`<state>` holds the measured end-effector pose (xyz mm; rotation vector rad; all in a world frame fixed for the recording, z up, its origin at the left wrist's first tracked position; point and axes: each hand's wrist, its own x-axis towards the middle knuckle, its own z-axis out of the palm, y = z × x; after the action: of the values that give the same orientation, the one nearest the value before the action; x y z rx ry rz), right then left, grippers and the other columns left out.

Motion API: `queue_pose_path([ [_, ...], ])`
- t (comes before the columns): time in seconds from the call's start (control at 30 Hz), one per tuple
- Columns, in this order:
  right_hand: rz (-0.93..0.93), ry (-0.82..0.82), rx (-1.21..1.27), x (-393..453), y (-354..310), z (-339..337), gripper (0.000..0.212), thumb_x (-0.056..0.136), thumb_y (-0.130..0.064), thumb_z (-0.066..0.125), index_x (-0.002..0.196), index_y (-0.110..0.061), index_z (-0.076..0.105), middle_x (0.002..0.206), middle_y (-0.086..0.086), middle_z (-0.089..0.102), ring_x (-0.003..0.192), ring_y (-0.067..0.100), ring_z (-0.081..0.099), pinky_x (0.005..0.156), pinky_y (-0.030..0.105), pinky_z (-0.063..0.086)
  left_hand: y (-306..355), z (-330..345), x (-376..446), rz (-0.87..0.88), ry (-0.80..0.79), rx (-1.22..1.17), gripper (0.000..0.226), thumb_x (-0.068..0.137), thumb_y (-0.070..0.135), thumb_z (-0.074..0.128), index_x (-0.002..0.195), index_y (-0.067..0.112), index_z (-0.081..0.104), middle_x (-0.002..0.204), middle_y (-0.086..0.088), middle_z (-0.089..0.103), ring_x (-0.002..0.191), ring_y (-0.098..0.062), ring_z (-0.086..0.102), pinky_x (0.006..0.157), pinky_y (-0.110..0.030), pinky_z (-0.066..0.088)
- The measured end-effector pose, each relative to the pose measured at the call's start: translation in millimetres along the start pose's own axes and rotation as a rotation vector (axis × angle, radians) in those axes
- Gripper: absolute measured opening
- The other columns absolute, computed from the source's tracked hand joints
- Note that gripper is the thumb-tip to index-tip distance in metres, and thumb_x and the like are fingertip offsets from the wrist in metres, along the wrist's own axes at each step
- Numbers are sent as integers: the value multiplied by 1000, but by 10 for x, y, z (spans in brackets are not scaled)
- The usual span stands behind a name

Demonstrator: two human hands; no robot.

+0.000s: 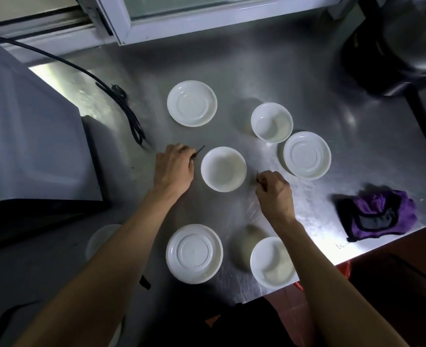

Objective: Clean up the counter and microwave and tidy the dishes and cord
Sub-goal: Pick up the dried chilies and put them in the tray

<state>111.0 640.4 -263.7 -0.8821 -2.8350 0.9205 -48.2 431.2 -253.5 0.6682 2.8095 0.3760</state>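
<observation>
Clearly you are early in the job. Nearest you, a saucer [194, 254] and a bowl [273, 262] sit apart at the front of the steel counter [232, 58], the bowl close to its edge, and another white dish [101, 239] is half hidden behind your left forearm. Nothing is stacked yet. The purple cloth [377, 214] lies crumpled and untouched at the right edge, so I judge the wiping has not begun.

Your hands flank the middle bowl [223, 169]. Your left hand [174, 166] is curled, pinching a thin dark stick [199, 151] just left of that bowl. Your right hand [274, 191] is curled too, pinching a similar dark sliver [257, 177] on the bowl's right; what these bits are, I cannot tell.

Farther out, a second saucer [307, 155] touches a bowl [272, 122], and a third saucer [191, 103] stands alone. The microwave [31, 136] sits at left, its black cord [121, 101] trailing loose across the counter. Dishes, cord, and wiping all remain.
</observation>
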Motion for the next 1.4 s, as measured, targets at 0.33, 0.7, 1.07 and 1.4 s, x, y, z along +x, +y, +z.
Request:
queue_pose_path([
  [0.33, -164, 163, 92, 124, -166, -106, 9, 93, -4, 65, 100, -4, 70, 93, 9, 70, 78, 18, 63, 71, 22, 54, -72, 159, 163, -16, 2, 109, 13, 95, 24, 61, 102, 20, 70, 102, -1, 61, 103, -27, 53, 85, -45, 39],
  [0.7, -260, 96, 197, 171, -544, -141, 14, 89, -2, 66, 102, -6, 70, 96, 6, 68, 83, 20, 63, 75, 39, 56, 90, -170, -27, 16, 170, -47, 3, 90, 19, 69, 91, 18, 66, 86, -1, 66, 86, -28, 60, 75, -44, 46],
  [1.07, -462, 15, 309, -43, -1024, -213, 21, 85, 4, 62, 100, -6, 71, 99, 8, 68, 85, 23, 65, 80, 32, 53, 190, -545, -784, -82, 315, -30, 5, 89, 22, 71, 89, 21, 66, 85, 2, 65, 82, -23, 59, 73, -42, 46],
  [1.4, -680, -146, 295, -477, -1427, -14, 18, 86, 1, 64, 100, -8, 72, 97, 7, 70, 85, 21, 65, 80, 30, 53, -84, -649, -1726, -223, 451, -108, 11, 91, 23, 57, 87, 18, 66, 80, -2, 64, 75, -24, 57, 70, -44, 47],
])
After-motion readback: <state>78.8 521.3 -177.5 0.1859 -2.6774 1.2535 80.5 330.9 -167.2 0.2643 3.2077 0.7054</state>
